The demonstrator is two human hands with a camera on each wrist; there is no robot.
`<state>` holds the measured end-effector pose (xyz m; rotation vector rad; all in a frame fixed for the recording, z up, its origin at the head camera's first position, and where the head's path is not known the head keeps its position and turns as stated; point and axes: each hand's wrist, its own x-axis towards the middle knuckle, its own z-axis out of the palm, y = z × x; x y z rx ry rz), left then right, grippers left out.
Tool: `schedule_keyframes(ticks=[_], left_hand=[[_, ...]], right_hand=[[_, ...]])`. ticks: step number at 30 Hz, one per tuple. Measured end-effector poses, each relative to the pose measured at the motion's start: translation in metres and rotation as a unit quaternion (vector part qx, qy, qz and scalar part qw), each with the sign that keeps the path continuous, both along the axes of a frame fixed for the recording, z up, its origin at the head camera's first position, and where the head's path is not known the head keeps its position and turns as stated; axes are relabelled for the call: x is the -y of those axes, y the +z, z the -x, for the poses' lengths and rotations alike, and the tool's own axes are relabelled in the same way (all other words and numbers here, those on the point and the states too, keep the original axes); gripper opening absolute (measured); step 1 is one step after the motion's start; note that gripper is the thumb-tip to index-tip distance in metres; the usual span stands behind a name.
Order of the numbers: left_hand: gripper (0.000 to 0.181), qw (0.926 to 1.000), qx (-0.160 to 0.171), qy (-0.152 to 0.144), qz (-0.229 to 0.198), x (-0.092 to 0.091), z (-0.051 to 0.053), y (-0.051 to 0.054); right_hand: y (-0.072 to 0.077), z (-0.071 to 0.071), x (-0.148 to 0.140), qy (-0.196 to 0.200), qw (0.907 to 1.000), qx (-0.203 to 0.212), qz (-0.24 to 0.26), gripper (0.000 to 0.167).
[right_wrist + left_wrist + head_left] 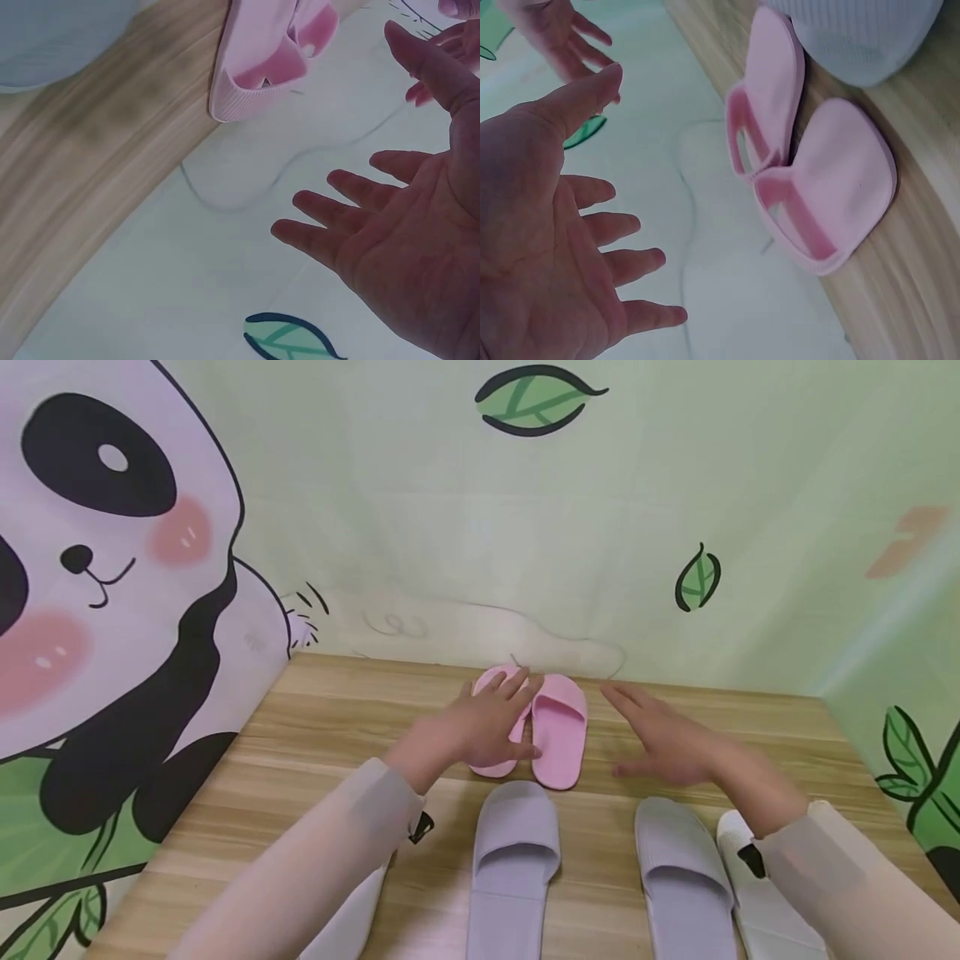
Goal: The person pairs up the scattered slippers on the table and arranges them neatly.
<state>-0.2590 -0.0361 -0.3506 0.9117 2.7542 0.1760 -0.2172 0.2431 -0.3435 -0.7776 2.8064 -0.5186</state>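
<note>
Two small pink slippers, the left one point(495, 769) and the right one point(559, 743), lie side by side at the wall on the wooden floor. My left hand point(487, 727) hovers above the left slipper with fingers spread, covering part of it; the left wrist view shows the hand point(562, 247) apart from the pink pair point(847, 180). To the right of the pair, my right hand point(671, 743) is held in the air with its fingers extended. In the right wrist view its palm point(420, 240) faces the camera and holds nothing.
Two larger grey slippers point(514, 835) point(682, 852) lie nearer me, apart from each other. White slippers point(772, 893) point(348, 918) are partly hidden under my sleeves. Behind stands a pale green wall point(450, 527) with a painted panda point(187, 643) at the left.
</note>
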Motion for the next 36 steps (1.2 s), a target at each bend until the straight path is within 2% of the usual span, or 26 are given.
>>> schedule_keyframes(ticks=[6, 11, 21, 30, 36], left_hand=[[0.099, 0.9999, -0.010, -0.011, -0.003, 0.006, -0.023, -0.003], [0.098, 0.9995, -0.023, -0.022, -0.002, 0.010, -0.037, -0.007], [0.098, 0.9996, -0.005, -0.027, 0.010, 0.012, -0.065, -0.018], [0.099, 0.9991, 0.000, -0.041, 0.002, 0.007, -0.083, -0.033], [0.104, 0.9986, -0.004, -0.054, 0.000, 0.008, -0.092, -0.040]], right_hand=[[-0.008, -0.024, -0.017, -0.007, 0.9998, 0.003, 0.016, 0.104], [-0.015, -0.039, -0.027, -0.016, 0.9997, -0.013, 0.011, 0.107], [-0.030, -0.067, -0.037, -0.027, 0.9993, -0.020, 0.014, 0.108], [-0.042, -0.089, -0.046, -0.041, 0.9990, -0.014, 0.012, 0.114], [-0.051, -0.100, -0.049, -0.047, 0.9983, -0.035, 0.001, 0.122]])
